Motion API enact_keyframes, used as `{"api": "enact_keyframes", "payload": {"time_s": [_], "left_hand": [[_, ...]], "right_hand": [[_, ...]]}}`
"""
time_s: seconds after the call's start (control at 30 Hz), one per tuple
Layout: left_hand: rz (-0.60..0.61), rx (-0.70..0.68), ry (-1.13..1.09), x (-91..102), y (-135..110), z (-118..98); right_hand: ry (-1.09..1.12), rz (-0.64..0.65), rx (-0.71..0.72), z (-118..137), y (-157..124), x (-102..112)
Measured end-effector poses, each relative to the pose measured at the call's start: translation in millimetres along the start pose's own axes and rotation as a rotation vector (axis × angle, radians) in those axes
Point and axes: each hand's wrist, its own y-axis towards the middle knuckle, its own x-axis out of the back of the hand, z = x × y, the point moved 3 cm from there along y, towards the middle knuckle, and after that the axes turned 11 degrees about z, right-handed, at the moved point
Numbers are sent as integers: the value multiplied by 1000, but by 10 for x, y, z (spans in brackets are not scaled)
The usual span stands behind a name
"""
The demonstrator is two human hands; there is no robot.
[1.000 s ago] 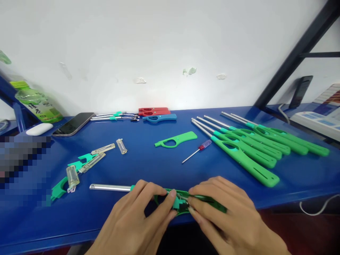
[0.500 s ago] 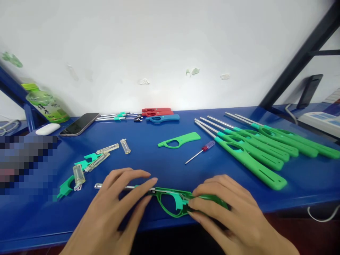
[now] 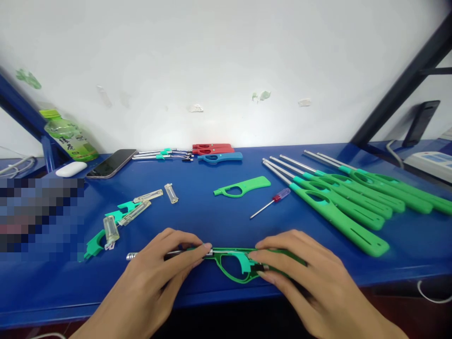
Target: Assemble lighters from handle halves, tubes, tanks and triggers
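At the table's front edge lies an opened green gas lighter half-shell, its inside facing up. A teal trigger sits in it beside the finger loop, with a small black part next to it. My left hand pinches the lighter's metal tube where it meets the shell; the tube's tip sticks out left of the hand. My right hand is closed around the handle end, fingertips at the trigger and black part. Its fingers hide most of the handle.
Clear fuel tanks and teal triggers lie left. Beyond are a green shell half, a screwdriver, red shells and a blue shell. Several green lighters lie right. A phone and bottle stand back left.
My left fingers have closed together on the tube by the shell's neck. The right fingertips have shifted slightly, and the black part now shows. The view has moved a little.
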Motion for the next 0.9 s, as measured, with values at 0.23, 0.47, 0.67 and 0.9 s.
{"api": "enact_keyframes", "payload": {"time_s": [0.23, 0.47, 0.67, 0.9], "left_hand": [[22, 13, 5, -57, -33, 27], [-1, -1, 12, -6, 22, -49], [39, 37, 0, -23, -17, -49], [60, 7, 16, -39, 29, -58]], "right_hand": [[-20, 25, 2, 5, 26, -27], [-8, 40, -3, -9, 21, -16], [-7, 49, 7, -6, 14, -19], [-10, 52, 6, 2, 16, -19]]}}
